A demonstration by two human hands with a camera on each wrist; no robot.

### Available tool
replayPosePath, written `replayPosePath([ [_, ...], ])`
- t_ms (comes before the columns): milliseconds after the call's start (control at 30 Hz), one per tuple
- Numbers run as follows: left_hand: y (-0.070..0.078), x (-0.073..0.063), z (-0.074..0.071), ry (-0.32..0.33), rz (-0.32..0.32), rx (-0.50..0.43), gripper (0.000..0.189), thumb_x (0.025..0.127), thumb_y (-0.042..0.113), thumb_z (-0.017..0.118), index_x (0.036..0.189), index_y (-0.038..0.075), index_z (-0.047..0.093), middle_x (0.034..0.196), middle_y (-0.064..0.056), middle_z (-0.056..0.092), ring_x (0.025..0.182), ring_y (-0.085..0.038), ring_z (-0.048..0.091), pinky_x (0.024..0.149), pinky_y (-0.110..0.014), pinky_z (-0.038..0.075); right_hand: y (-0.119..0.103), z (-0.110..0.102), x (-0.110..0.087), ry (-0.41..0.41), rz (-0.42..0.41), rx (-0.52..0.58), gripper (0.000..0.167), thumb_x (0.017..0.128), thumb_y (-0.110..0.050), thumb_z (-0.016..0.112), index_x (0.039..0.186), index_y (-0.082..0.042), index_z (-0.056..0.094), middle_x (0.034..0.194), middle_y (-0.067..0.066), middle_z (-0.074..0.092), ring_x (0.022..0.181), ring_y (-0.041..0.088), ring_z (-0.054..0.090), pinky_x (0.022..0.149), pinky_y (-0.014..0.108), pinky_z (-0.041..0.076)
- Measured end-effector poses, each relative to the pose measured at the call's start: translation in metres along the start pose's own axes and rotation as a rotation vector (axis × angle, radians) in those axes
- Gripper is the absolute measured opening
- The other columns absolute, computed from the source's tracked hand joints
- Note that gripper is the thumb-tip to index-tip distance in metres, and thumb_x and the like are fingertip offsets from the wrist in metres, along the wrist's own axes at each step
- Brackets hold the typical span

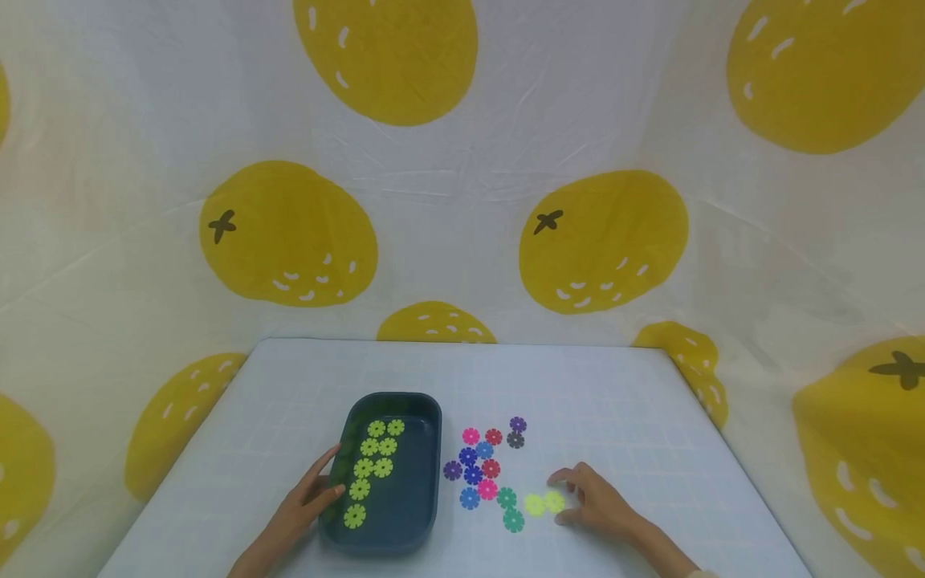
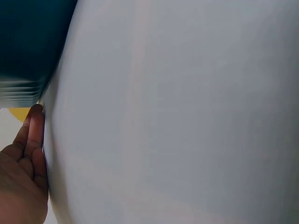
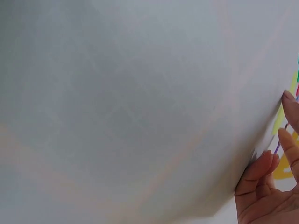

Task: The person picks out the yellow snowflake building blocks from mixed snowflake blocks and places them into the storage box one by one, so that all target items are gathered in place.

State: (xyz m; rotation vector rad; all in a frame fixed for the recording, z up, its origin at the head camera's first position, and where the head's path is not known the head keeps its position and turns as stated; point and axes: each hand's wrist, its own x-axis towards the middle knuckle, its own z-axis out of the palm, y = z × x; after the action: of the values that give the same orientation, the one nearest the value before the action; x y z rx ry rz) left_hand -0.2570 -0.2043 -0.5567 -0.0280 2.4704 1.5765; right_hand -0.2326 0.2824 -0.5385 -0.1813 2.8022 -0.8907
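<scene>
My left hand (image 1: 295,510) holds the left wall of a dark teal tray (image 1: 401,530), thumb over the rim and fingers along the outside. In the left wrist view its fingers reach the tray's outer wall (image 2: 32,51). Inside the tray lie several yellow-green flower-shaped discs (image 1: 364,467), grouped on the left side. My right hand (image 1: 598,506) is low over the table, thumb and index finger spread apart at the right edge of a yellow disc (image 1: 554,502). A second yellow disc (image 1: 535,505) lies just left of that one.
Between tray and right hand lie several loose discs: green (image 1: 514,520), blue (image 1: 470,498), pink (image 1: 487,489), red (image 1: 491,468), purple (image 1: 452,470) and dark grey (image 1: 515,440). A white cloth covers the table (image 1: 614,401). Behind it hangs a lemon-print curtain (image 1: 448,241).
</scene>
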Motion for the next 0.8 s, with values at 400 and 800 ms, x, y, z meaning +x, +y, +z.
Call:
replayPosePath([
  [400,0.0,0.001,-0.001,-0.014,-0.015,0.04,0.074,0.095,0.044,0.064,0.157,0.033,0.025,0.155,-0.02,0.038,0.13,-0.039,0.051,0.101,-0.053,0.049,-0.002,0.0,0.0,-0.009,0.016,0.05,0.03,0.073,-0.016,0.084,0.098,-0.02,0.069,0.089,0.0,0.054,0.08,0.016,0.048,0.066,0.023,0.04],
  [800,0.0,0.0,-0.002,-0.028,-0.02,0.039,0.075,0.095,0.045,0.063,0.157,0.033,0.022,0.157,-0.022,0.034,0.134,-0.044,0.046,0.102,-0.056,0.048,-0.013,0.008,-0.006,0.016,0.064,0.011,0.026,0.08,-0.014,0.08,0.096,-0.018,0.06,0.075,-0.004,0.054,0.07,0.015,0.047,0.058,0.023,0.039],
])
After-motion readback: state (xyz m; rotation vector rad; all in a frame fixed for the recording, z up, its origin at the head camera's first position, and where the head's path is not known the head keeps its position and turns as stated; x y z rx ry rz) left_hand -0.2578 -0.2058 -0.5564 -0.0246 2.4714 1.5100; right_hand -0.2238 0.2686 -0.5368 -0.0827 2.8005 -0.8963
